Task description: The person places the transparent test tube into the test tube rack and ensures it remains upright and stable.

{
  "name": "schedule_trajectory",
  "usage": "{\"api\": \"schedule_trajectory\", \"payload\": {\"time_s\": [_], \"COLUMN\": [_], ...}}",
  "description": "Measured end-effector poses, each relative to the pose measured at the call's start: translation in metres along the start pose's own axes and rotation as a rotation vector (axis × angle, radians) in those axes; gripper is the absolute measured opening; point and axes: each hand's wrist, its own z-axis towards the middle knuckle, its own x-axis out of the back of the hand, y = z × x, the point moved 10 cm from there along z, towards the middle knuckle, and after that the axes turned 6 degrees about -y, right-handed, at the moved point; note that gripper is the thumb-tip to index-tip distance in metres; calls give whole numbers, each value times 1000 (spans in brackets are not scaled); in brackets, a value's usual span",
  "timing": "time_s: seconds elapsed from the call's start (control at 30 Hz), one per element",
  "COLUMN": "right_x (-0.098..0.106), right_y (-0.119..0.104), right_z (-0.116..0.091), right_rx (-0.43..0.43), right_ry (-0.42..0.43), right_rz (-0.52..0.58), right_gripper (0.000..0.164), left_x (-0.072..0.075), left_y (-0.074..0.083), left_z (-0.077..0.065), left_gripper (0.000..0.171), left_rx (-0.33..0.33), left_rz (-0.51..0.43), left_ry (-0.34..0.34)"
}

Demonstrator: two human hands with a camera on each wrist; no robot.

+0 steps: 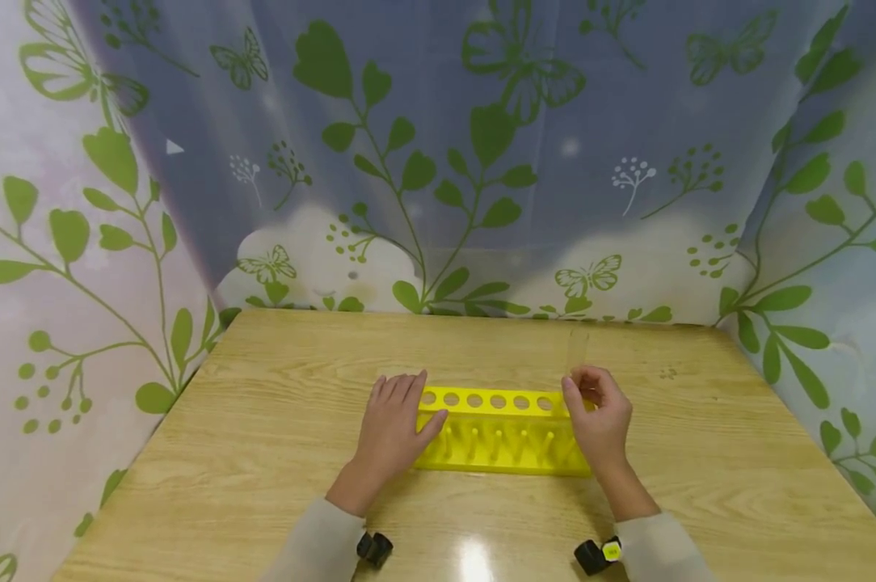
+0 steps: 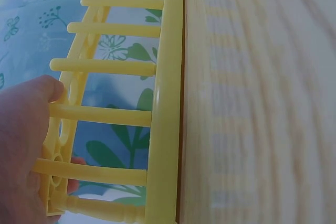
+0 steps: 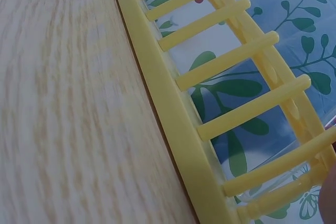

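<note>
A yellow test tube rack (image 1: pixel 503 467) with a row of round holes and upright pegs stands on the wooden table. My left hand (image 1: pixel 394 424) grips its left end; in the left wrist view the thumb (image 2: pixel 47 90) lies along the top bar, with fingertips (image 2: pixel 74 174) showing behind. At the right end, my right hand (image 1: pixel 601 412) pinches a clear test tube (image 1: pixel 578 349) whose upper part rises above the fingers. Through the right wrist view, the tube's see-through lower part (image 3: pixel 278 156) shows by the last peg, between top bar and base.
The wooden table (image 1: pixel 300 347) extends around the rack on all sides. A patterned curtain (image 1: pixel 438 202) hangs along its back edge and both sides. A faint small mark (image 1: pixel 668 372) shows on the tabletop right of the rack.
</note>
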Motion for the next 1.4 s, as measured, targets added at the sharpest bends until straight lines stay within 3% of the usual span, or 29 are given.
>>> {"api": "schedule_trajectory", "payload": {"time_s": [0.13, 0.4, 0.5, 0.77, 1.13, 1.27, 1.4], "right_x": [-1, -1, -1, -5, -3, -2, -1], "right_y": [17, 27, 25, -12, -12, -10, 7], "right_z": [-3, -5, -6, 0, -1, -1, -4], "right_rx": [9, -20, -21, 12, 5, 0, -2], "right_ry": [-4, -18, -16, -37, -12, -7, -45], "right_rz": [-6, -7, -11, -18, 15, -20, -64], "right_gripper": [10, 13, 20, 29, 31, 31, 34], "left_x": [1, -1, -1, 0, -4, -2, -1], "left_y": [0, -1, -1, -2, -3, -3, -7], "left_z": [0, -2, -2, -4, -2, -1, -2], "left_gripper": [65, 66, 66, 66, 66, 64, 62], "left_rx": [-1, -1, 1, 12, 11, 2, 25], "left_rz": [-2, -8, -6, -10, -18, -51, -97], "left_ry": [2, 2, 2, -3, -30, -38, -43]}}
